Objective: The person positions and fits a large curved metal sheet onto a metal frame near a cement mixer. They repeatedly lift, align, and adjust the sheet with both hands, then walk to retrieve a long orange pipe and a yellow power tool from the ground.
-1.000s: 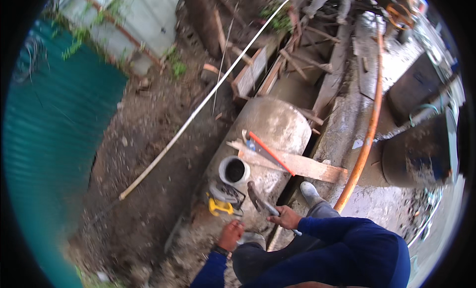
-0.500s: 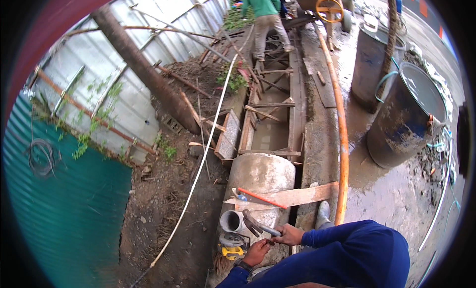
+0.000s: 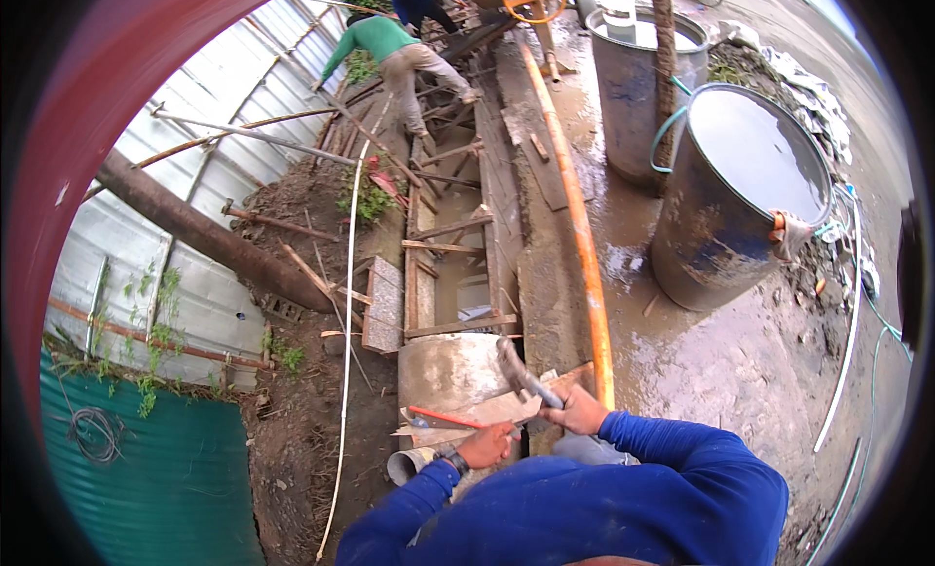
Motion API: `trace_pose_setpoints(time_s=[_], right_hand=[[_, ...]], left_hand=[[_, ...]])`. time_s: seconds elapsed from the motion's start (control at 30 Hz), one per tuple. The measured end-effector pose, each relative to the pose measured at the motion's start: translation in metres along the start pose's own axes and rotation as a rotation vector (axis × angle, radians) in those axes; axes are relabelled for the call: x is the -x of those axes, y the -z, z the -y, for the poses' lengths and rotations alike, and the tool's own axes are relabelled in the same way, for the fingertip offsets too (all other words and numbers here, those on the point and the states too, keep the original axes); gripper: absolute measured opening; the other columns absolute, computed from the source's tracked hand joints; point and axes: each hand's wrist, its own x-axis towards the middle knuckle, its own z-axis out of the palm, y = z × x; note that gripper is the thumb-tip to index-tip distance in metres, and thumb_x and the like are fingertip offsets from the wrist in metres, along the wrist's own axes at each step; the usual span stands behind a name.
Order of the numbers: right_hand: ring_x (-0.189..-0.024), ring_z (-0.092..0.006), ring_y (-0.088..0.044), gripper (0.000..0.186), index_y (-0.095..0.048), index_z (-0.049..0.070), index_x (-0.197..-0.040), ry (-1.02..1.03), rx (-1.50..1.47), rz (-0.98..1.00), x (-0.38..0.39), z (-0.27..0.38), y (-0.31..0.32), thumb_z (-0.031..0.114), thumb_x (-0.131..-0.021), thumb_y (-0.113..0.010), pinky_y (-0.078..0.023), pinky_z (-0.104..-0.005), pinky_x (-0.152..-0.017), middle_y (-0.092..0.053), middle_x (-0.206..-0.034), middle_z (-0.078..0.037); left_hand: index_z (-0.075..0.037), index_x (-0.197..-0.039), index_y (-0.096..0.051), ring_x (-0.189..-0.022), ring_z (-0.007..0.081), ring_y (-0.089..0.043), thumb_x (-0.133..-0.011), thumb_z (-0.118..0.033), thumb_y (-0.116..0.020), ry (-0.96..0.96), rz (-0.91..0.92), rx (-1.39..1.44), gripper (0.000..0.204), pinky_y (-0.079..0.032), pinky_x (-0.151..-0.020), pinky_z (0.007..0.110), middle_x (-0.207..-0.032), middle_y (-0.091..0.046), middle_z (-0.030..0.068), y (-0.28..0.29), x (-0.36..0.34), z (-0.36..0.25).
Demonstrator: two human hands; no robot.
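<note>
My right hand (image 3: pixel 577 410) grips a claw hammer (image 3: pixel 534 383) by its handle, the metal head raised up and to the left. Close by on the left, my left hand (image 3: pixel 485 446) has its fingers pinched together; what they hold, if anything, is too small to make out. Both hands are over a wooden plank (image 3: pixel 557 381) laid across a rounded concrete block (image 3: pixel 450 364). A thin red stick (image 3: pixel 440 416) lies on the plank, beside my left hand. The mouth of a grey pipe (image 3: pixel 403 465) shows below the plank, left of my wrist.
Ahead runs a water-filled trench (image 3: pixel 460 283) braced with timber; a co-worker in green (image 3: pixel 390 55) bends over it. An orange pole (image 3: pixel 575 215) lies on the right, before two water drums (image 3: pixel 745 176). A white hose (image 3: pixel 349 303) crosses the soil on the left.
Both hands have moved forward from beside the grey pipe to the plank, with the hammer raised. My view has shifted; the yellow power tool is out of sight. The co-worker in green reaches left.
</note>
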Motion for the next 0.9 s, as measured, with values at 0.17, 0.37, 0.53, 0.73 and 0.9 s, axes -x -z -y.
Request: trace_pose_setpoints(time_s=[0.17, 0.37, 0.53, 0.73, 0.9], right_hand=[[-0.067, -0.0109, -0.053, 0.016, -0.068, 0.002, -0.091, -0.027, -0.113, -0.328, 0.043, 0.013, 0.062, 0.017, -0.090, -0.075, -0.048, -0.0351, -0.063, -0.058, -0.069, -0.002], [-0.058, -0.0070, -0.051, 0.018, -0.066, -0.002, -0.085, -0.124, -0.003, -0.583, 0.100, 0.013, 0.121, 0.014, -0.091, -0.071, -0.043, -0.0302, -0.054, -0.058, -0.063, -0.001], [-0.053, -0.0074, -0.050, 0.019, -0.063, 0.002, -0.083, -0.157, -0.069, -0.768, 0.126, -0.017, 0.136, 0.015, -0.093, -0.071, -0.041, -0.0299, -0.050, -0.055, -0.061, 0.001], [-0.054, -0.0073, -0.052, 0.019, -0.063, 0.002, -0.082, -0.233, -0.179, -0.927, 0.096, -0.028, 0.139, 0.016, -0.093, -0.071, -0.041, -0.0285, -0.050, -0.058, -0.064, 0.001], [-0.058, -0.0113, -0.055, 0.019, -0.065, 0.001, -0.082, -0.292, 0.033, -1.004, 0.017, -0.039, 0.164, 0.017, -0.089, -0.073, -0.044, -0.0317, -0.054, -0.062, -0.067, -0.002]], left_hand=[[-0.008, -0.146, -0.049, -0.067, 0.0100, -0.058, -0.103, -0.008, -0.040, -0.059, 0.011, 0.012, 0.043, -0.050, -0.060, 0.027, -0.079, -0.062, 0.0027, 0.016, -0.046, -0.007], [-0.011, -0.162, -0.033, -0.065, 0.0116, -0.059, -0.102, -0.005, -0.039, -0.204, -0.010, 0.011, 0.061, -0.052, -0.063, 0.027, -0.079, -0.066, 0.0071, 0.038, -0.076, -0.088], [-0.006, -0.146, -0.049, -0.063, 0.0119, -0.058, -0.096, -0.002, -0.042, -0.206, 0.046, 0.012, 0.051, -0.050, -0.064, 0.027, -0.078, -0.065, 0.0058, 0.049, -0.112, -0.147], [-0.007, -0.123, -0.052, -0.060, 0.0125, -0.054, -0.091, 0.002, -0.040, -0.189, 0.068, 0.207, 0.035, -0.045, -0.058, 0.028, -0.082, -0.062, 0.0063, 0.095, -0.202, -0.168], [-0.012, -0.109, -0.051, -0.057, 0.0097, -0.052, -0.098, -0.001, -0.036, -0.071, 0.061, 0.241, 0.022, -0.041, -0.047, 0.028, -0.079, -0.057, 0.0012, 0.145, -0.302, -0.203]])
